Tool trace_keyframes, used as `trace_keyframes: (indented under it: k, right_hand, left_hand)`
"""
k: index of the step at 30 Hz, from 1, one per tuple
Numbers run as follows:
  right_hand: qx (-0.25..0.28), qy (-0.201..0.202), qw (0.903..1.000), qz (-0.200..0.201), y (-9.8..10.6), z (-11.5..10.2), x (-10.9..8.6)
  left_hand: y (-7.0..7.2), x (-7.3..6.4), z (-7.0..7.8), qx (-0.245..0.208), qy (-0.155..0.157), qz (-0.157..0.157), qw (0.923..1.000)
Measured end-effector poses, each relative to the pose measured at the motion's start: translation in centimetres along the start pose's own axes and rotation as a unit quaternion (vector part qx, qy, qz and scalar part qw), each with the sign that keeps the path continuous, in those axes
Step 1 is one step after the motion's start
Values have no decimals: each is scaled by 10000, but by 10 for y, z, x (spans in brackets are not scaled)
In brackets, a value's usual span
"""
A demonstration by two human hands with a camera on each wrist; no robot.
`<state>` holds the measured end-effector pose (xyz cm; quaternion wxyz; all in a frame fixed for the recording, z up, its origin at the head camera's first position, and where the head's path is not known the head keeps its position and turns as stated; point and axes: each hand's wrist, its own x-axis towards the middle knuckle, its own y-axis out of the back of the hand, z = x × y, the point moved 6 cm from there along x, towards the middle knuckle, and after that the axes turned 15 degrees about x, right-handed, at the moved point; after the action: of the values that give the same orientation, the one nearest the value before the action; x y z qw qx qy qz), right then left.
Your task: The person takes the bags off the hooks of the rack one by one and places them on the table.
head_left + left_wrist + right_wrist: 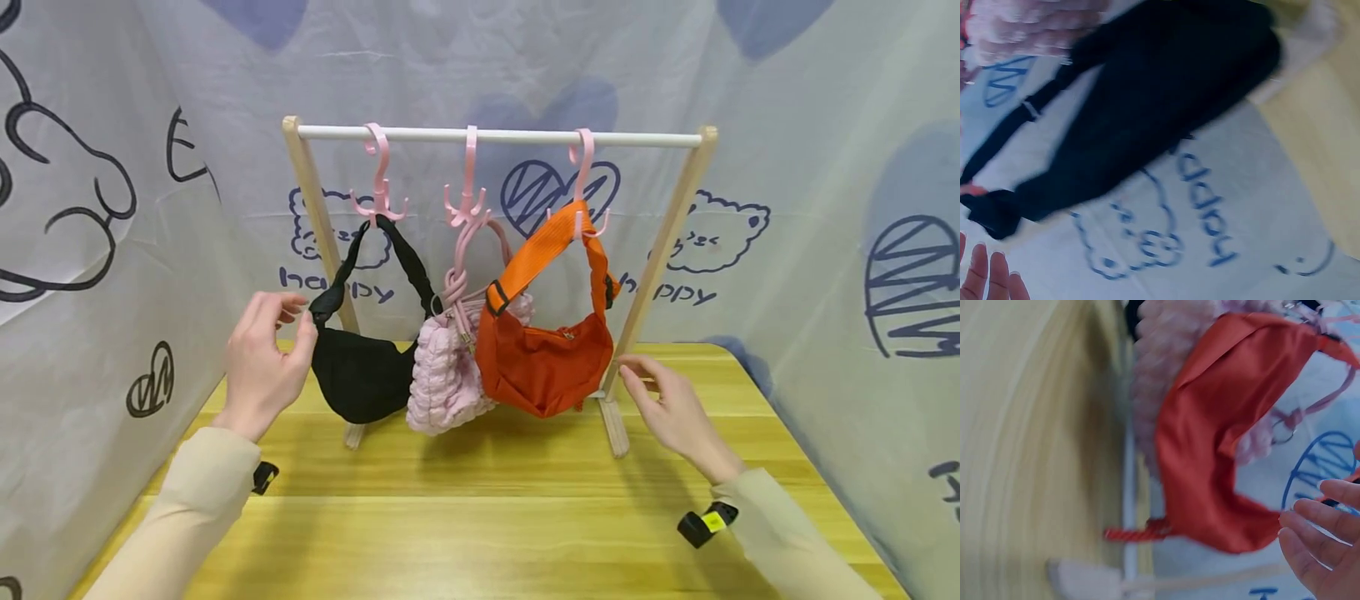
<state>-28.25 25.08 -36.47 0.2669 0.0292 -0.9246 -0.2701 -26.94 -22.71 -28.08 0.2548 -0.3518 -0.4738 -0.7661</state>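
Observation:
My left hand is just left of a black shoulder bag, its fingers loosely bent and holding nothing. In the left wrist view, the fingertips are near the bag's knotted strap. At the right post of the rack, my right hand has relaxed fingers around no object. An orange-red bag is beside it; the right wrist view shows fingers close to that bag, contact unclear. Between the two bags hangs a puffy pink bag, partly covered by the orange-red one.
A wooden-legged rack with a white rail stands on the wooden table. From the rail hang a left pink hook, a middle one and a right one, each carrying a bag. Printed cloth surrounds the table's back and sides.

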Motion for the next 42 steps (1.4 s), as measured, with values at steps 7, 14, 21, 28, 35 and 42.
trace_keyframes:
  k: [7, 14, 21, 28, 35, 42]
  right_hand:
    - [1562, 153, 9875, 157, -5, -26, 24]
    - [2710, 204, 9624, 30, -16, -54, 46]
    - [3144, 534, 9472, 316, -15, -79, 67]
    - [3140, 796, 9381, 1228, 4, -91, 83]
    - [2943, 935, 9331, 1841, 24, -98, 96]
    - [2566, 739, 9489, 1682, 32, -99, 115]
  left_hand:
    - [-4, 27, 42, -399, -277, 101, 9988]
    - [-19, 47, 78, -778, -446, 35, 9960]
    - [-39, 58, 119, -993, -664, -290, 9924]
    - [-58, 69, 161, -1182, -689, -894, 9866]
    - [-78, 76, 196, -1413, -576, -1461, 9774]
    - [-97, 82, 216, -1471, -319, -2021, 9677]
